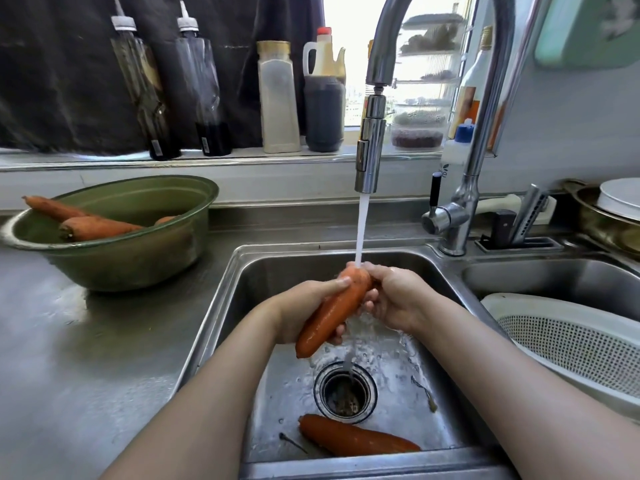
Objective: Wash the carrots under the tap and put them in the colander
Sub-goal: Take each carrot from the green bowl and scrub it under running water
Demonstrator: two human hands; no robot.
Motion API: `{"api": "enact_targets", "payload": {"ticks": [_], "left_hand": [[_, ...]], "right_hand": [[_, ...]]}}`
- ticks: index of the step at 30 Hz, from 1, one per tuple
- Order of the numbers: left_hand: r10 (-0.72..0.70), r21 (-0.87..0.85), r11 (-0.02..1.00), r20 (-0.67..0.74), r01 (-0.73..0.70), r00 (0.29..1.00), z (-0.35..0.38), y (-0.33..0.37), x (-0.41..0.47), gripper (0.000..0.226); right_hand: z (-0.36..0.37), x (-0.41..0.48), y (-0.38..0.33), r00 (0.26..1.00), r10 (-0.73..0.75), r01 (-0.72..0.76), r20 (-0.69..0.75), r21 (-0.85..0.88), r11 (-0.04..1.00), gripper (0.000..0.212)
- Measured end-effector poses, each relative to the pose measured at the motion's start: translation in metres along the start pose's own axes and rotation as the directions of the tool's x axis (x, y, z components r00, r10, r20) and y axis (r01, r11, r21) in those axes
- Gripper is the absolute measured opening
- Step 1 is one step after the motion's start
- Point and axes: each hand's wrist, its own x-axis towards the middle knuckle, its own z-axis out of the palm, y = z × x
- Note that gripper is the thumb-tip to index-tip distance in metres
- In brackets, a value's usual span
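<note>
Both hands hold 1 carrot (332,310) tilted over the left sink (266,275), right under the tap (370,147), whose running water (362,230) hits the carrot's upper end. The left hand (304,303) grips the carrot around its middle, and the right hand (394,296) curls around its top. A second carrot (356,438) lies on the sink floor just beside the drain (344,393). More carrots (97,227) sit in a green bowl (138,261) on the worktop (69,341) to the left. The white colander (571,337) rests in the right basin.
</note>
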Motion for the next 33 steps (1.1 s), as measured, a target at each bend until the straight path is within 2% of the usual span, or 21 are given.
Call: {"api": "enact_targets", "payload": {"ticks": [2, 4, 9, 11, 15, 18, 21, 24, 29, 33], "left_hand": [[0.040, -0.003, 0.999, -0.090, -0.041, 0.995, 0.005, 0.004, 0.000, 0.048], [0.096, 0.074, 0.994, -0.183, -0.083, 0.978, 0.009, 0.007, 0.001, 0.045], [0.133, 0.265, 0.962, -0.255, -0.063, 0.958, 0.010, 0.004, 0.004, 0.065], [0.116, 0.270, 0.962, -0.244, -0.047, 0.963, 0.009, 0.003, 0.004, 0.064], [0.062, 0.103, 0.994, -0.219, -0.040, 0.974, 0.011, 0.001, 0.003, 0.050], [0.090, 0.026, 0.996, -0.186, -0.087, 0.978, 0.015, 0.000, 0.003, 0.040], [0.125, 0.055, 0.991, -0.152, -0.118, 0.980, 0.014, 0.000, 0.004, 0.039], [0.127, 0.079, 0.990, -0.180, -0.115, 0.975, 0.014, 0.000, 0.006, 0.040], [0.115, 0.116, 0.989, -0.215, -0.091, 0.970, 0.007, -0.002, 0.005, 0.043], [0.106, 0.168, 0.984, -0.231, -0.067, 0.967, 0.003, -0.004, 0.008, 0.046]], "right_hand": [[0.003, -0.003, -0.003, 0.997, -0.044, 0.040, 0.065, 0.053, 0.998, 0.029], [0.006, -0.004, -0.005, 0.993, -0.069, 0.061, 0.098, 0.085, 0.995, 0.029], [0.007, -0.005, -0.001, 0.988, -0.098, 0.105, 0.118, -0.049, 0.993, 0.016], [0.006, -0.005, 0.000, 0.985, -0.104, 0.118, 0.139, -0.099, 0.988, 0.014], [0.002, -0.004, 0.002, 0.986, -0.116, 0.143, 0.123, -0.247, 0.958, 0.024], [-0.001, -0.001, 0.004, 0.987, -0.122, 0.146, 0.102, -0.269, 0.952, 0.032], [-0.001, 0.001, 0.005, 0.984, -0.167, 0.176, 0.055, -0.267, 0.947, 0.024], [-0.001, 0.006, 0.008, 0.984, -0.175, 0.172, 0.013, -0.269, 0.948, 0.028], [-0.003, 0.000, 0.005, 0.985, -0.126, 0.150, 0.120, -0.217, 0.965, 0.029], [0.005, -0.001, 0.006, 0.984, -0.177, 0.180, 0.035, -0.247, 0.952, 0.023]]}}
